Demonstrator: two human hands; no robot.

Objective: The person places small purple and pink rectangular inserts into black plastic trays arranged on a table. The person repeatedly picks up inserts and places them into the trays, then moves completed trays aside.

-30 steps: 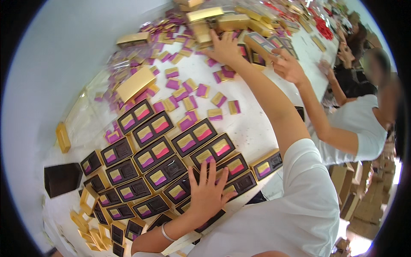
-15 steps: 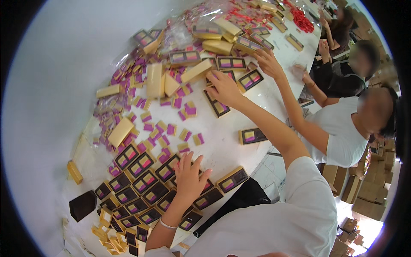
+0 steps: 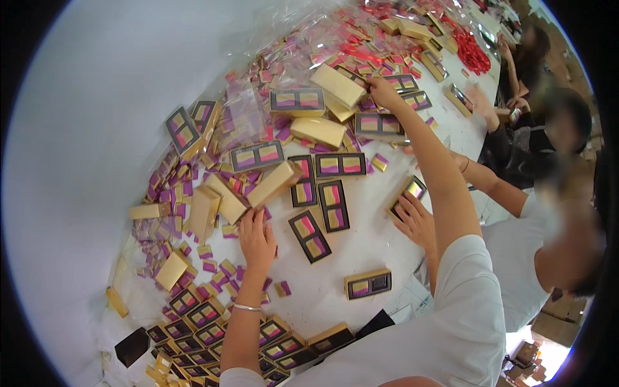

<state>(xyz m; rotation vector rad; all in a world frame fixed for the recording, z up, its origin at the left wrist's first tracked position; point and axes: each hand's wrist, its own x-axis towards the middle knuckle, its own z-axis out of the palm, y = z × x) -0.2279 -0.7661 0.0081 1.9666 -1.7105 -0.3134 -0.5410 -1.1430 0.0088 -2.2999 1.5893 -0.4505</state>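
My right hand reaches far across the table, its fingers closed at the right end of a gold box lying on other boxes in the pile. My left hand lies low over the table with fingers stretched out, the tips by the lower end of a tilted gold box; whether they touch it is hard to tell. Between my hands are black-framed two-compartment boxes holding purple, pink and gold wrapped pieces. Small purple-and-gold pieces lie scattered around my left hand.
Filled boxes stand in tight rows near me. One half-filled box sits apart at the right. Clear plastic bags and red ribbon lie at the far end. A co-worker's hand holds a box on my right; other people sit beyond.
My right hand has gone from the black-framed boxes to the gold box farther off. My left hand has left the near rows for the loose pieces. The co-worker's hand has come nearer with a box.
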